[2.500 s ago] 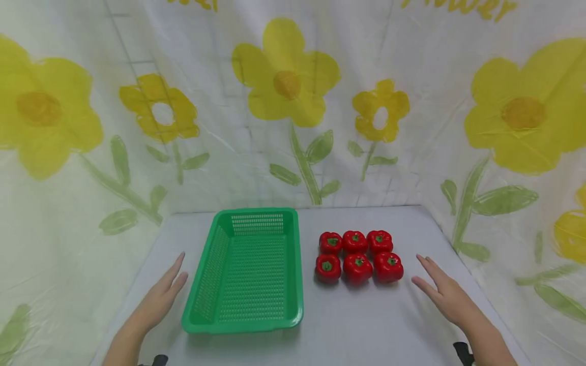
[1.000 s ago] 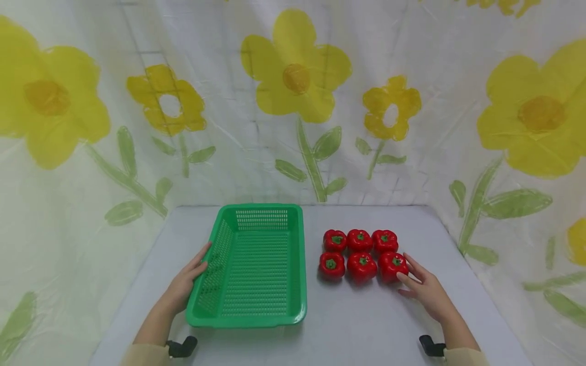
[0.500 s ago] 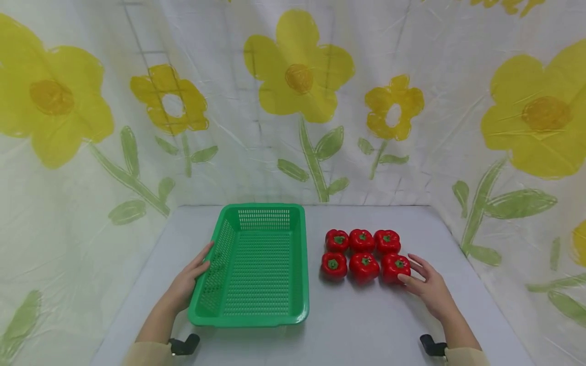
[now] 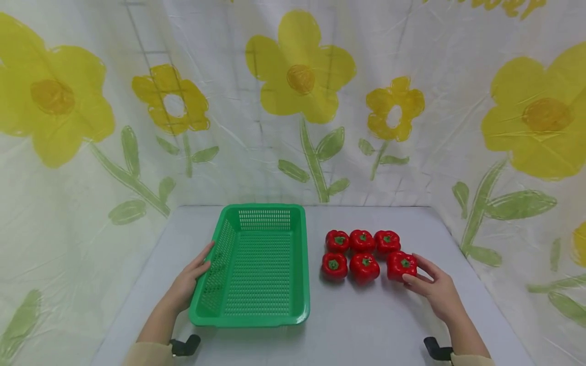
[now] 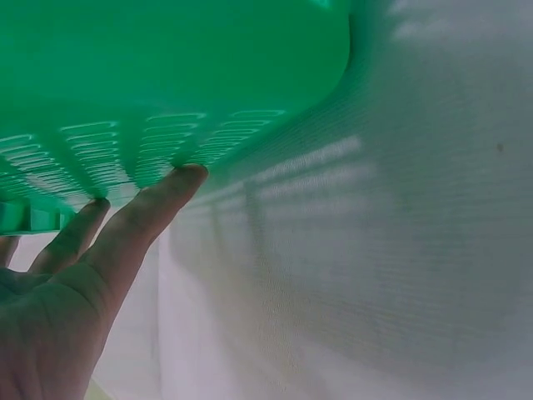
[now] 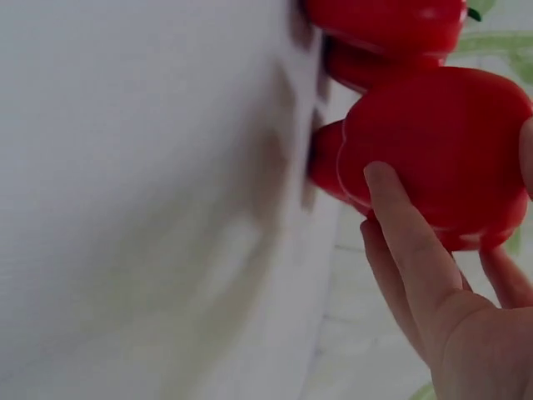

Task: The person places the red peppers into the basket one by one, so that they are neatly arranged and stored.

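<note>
My right hand grips a red bell pepper with a green stem, thumb on the near side and fingers around the far side. In the right wrist view this pepper hangs clear of the white tabletop. Several other red bell peppers stand to its left and behind, in two short rows. At the left, my left hand rests against the outer left side of a green plastic basket. The left wrist view shows its fingers fairly straight, fingertips at the slotted wall. Nothing lies in the basket.
The white table runs back to a hanging sheet with painted yellow flowers. Both wrists wear dark camera mounts. Between the basket and the peppers lies a strip of tabletop.
Both hands have come inward, the left to the basket's side, the right onto the near right bell pepper. That pepper has since moved up and slightly right, away from its neighbour.
</note>
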A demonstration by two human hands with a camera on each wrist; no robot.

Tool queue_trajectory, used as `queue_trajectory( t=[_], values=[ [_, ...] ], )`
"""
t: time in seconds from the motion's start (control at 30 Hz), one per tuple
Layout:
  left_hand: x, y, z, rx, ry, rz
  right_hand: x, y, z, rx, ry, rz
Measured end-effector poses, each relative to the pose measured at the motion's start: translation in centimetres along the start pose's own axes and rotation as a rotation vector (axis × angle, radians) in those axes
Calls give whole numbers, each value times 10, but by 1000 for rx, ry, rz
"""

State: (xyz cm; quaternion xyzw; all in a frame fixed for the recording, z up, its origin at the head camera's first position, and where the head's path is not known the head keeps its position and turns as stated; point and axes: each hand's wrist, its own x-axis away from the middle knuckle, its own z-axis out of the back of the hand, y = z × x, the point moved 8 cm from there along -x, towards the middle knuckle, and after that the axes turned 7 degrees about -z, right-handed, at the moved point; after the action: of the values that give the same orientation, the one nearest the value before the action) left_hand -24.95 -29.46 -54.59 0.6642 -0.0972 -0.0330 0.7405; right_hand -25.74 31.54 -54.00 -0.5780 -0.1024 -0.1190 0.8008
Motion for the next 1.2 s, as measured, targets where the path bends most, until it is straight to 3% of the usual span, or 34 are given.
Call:
queue_trajectory(
  t=[0.27, 0.7, 1.2],
  values=[
    [-2, -1, 0, -5, 0, -12, 10, -25, 4, -51, 65, -4],
    [0, 1, -1, -4, 0, 1, 21, -63, 1, -98, 112, 79],
    [0, 4, -1, 6, -8, -11, 18, -96, -21, -83, 90, 117]
  ],
)
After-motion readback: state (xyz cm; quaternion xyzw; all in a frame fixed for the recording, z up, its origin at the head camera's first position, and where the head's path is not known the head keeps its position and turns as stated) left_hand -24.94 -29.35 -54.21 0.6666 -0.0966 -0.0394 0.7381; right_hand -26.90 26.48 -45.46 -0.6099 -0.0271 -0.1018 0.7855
